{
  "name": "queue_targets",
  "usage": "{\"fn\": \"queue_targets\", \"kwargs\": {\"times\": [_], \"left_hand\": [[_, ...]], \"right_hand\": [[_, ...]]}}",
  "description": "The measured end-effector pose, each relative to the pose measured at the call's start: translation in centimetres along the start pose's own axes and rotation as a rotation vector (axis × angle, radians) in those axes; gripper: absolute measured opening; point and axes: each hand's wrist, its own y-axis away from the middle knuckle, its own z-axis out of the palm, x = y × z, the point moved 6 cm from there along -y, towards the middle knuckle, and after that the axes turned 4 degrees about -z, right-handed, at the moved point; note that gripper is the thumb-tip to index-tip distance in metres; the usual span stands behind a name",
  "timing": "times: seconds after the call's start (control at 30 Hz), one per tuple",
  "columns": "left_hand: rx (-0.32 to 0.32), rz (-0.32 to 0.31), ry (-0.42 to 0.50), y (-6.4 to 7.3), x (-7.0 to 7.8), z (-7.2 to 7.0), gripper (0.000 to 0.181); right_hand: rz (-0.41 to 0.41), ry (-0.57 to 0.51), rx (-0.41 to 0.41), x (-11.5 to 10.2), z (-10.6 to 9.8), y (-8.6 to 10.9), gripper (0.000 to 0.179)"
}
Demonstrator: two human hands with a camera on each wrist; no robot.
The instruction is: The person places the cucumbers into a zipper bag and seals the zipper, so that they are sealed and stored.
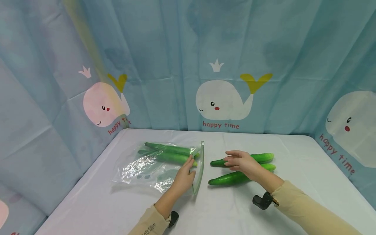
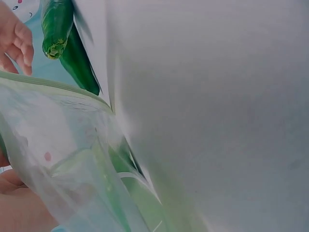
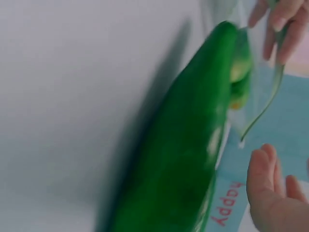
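A clear zip bag [image 1: 141,176] lies on the left, holding at least two green cucumbers [image 1: 171,149]; its green-edged mouth [image 1: 201,166] faces right. My left hand [image 1: 183,179] is at that mouth, and the right wrist view shows its fingers [image 3: 289,34] pinching the rim. Two more cucumbers lie right of the bag, a rear one [image 1: 262,158] and a front one [image 1: 229,179]. Over them hovers my right hand [image 1: 242,163], its fingers loosely spread and holding nothing. In the right wrist view its thumb [image 3: 260,179] is apart from the near cucumber [image 3: 178,145].
A white-covered table [image 1: 229,212] carries everything. Blue curtains [image 1: 164,65] with whale prints stand behind it and at both sides. Each wrist wears a black camera [image 1: 262,200] on a strap.
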Motion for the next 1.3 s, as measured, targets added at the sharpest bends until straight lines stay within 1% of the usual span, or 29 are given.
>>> {"fn": "queue_targets", "kwargs": {"times": [0.07, 0.2, 0.27, 0.43, 0.53, 0.63, 0.77, 1.0, 1.1, 1.17, 1.3], "left_hand": [[-0.002, -0.001, 0.003, 0.0, 0.0, -0.1, 0.050], [-0.004, 0.006, 0.004, 0.0, -0.1, -0.1, 0.051], [0.003, 0.007, 0.002, -0.1, -0.2, -0.1, 0.051], [0.009, 0.002, 0.004, -0.1, -0.3, -0.2, 0.051], [0.004, 0.004, 0.007, -0.1, -0.3, -0.2, 0.051], [0.000, 0.002, 0.010, 0.0, -0.2, -0.2, 0.051], [-0.001, -0.004, 0.017, 0.0, -0.2, -0.2, 0.051], [-0.005, 0.006, 0.010, 0.1, -0.3, -0.1, 0.051], [-0.003, 0.009, 0.011, 0.0, -0.3, -0.2, 0.051], [-0.004, 0.007, 0.013, 0.0, -0.4, -0.2, 0.051], [-0.001, 0.005, 0.013, -0.1, -0.4, -0.2, 0.050]], "right_hand": [[-0.030, 0.047, 0.009, 0.1, -0.7, 0.4, 0.053], [-0.109, 0.185, 0.009, 0.2, -2.0, 1.2, 0.055], [-0.168, 0.249, -0.014, 0.1, -2.5, 1.6, 0.056], [-0.338, 0.457, -0.087, -0.2, -3.1, 2.4, 0.060], [-0.402, 0.567, -0.124, -0.1, -3.3, 2.9, 0.064], [-0.431, 0.634, -0.166, 0.2, -3.6, 3.3, 0.069], [-0.442, 0.746, -0.187, 0.7, -4.2, 3.8, 0.073], [-0.477, 0.967, -0.144, 1.6, -5.5, 4.1, 0.068], [-0.485, 1.046, -0.122, 2.0, -6.1, 4.2, 0.067], [-0.490, 1.082, -0.112, 2.2, -6.4, 4.3, 0.067], [-0.498, 1.121, -0.101, 2.5, -6.9, 4.3, 0.067]]}}
